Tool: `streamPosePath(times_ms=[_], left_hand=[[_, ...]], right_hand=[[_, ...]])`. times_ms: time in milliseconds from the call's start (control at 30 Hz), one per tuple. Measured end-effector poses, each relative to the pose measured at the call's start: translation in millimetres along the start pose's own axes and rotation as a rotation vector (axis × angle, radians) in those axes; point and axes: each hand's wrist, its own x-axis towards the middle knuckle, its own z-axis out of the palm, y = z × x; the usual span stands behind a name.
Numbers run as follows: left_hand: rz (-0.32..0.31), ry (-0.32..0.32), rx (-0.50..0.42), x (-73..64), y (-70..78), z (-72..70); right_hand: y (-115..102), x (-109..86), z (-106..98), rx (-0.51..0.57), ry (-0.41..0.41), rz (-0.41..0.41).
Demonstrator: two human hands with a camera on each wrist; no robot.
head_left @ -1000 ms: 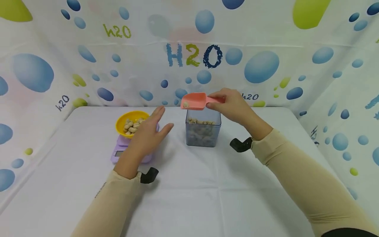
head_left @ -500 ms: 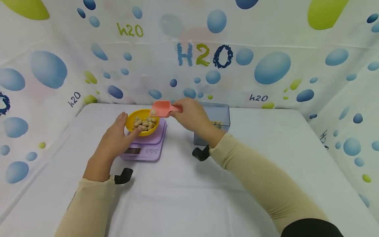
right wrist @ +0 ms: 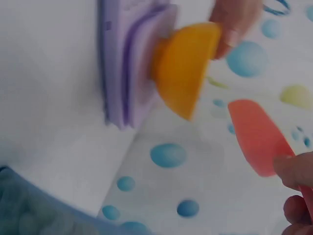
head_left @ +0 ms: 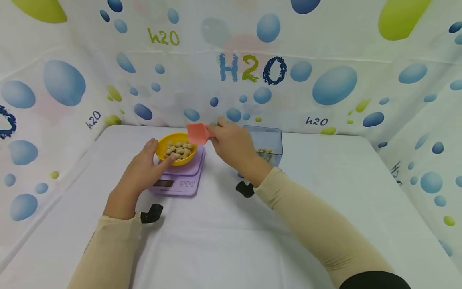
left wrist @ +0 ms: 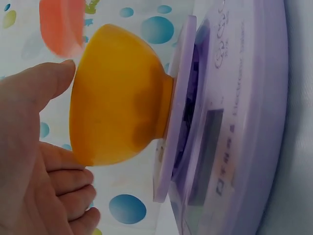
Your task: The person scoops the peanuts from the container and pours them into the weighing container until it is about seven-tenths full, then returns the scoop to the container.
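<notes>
A yellow bowl [head_left: 180,161] with several peanuts [head_left: 179,150] in it stands on a purple kitchen scale [head_left: 181,185]. My left hand [head_left: 140,170] holds the bowl's rim between thumb and fingers, with the thumb on the near side in the head view. In the right hand [head_left: 234,145] I grip a coral-pink scoop [head_left: 197,133] by its handle. Tilted, the scoop's blade is above the bowl's right edge and apart from it in the right wrist view. No peanut shows on the scoop. My palm hides part of the handle.
A clear bluish square container [head_left: 268,136] with peanuts inside stands behind my right wrist, partly hidden by it. Under everything is a table with a white cloth [head_left: 231,241]. A printed curtain [head_left: 187,72] rises behind the table's back edge.
My right hand has carried the scoop left from above the container to the bowl and tipped it; the peanut seen on it is gone. My left hand has moved left onto the bowl's rim.
</notes>
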Motion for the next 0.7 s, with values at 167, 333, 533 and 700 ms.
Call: streamPosePath(times_ms=[167, 333, 533, 700], left_hand=[[0.043, 0.067, -0.011, -2.5, 9.4, -1.5], [0.109, 0.098, -0.027, -1.1, 30.1, -0.2], [0.163, 0.071, -0.023, 8.1, 76.3, 12.8], [0.224, 0.033, -0.032, 20.2, 113.4, 34.3]], right_hand=[[41, -25.7, -29, 0.283, -0.018, 0.254], [79, -53.6, -42, 0.349, 0.022, 0.413], [99, -73.5, -42, 0.355, -0.001, 0.459], [110, -86.4, -40, 0.382, 0.028, 0.471]])
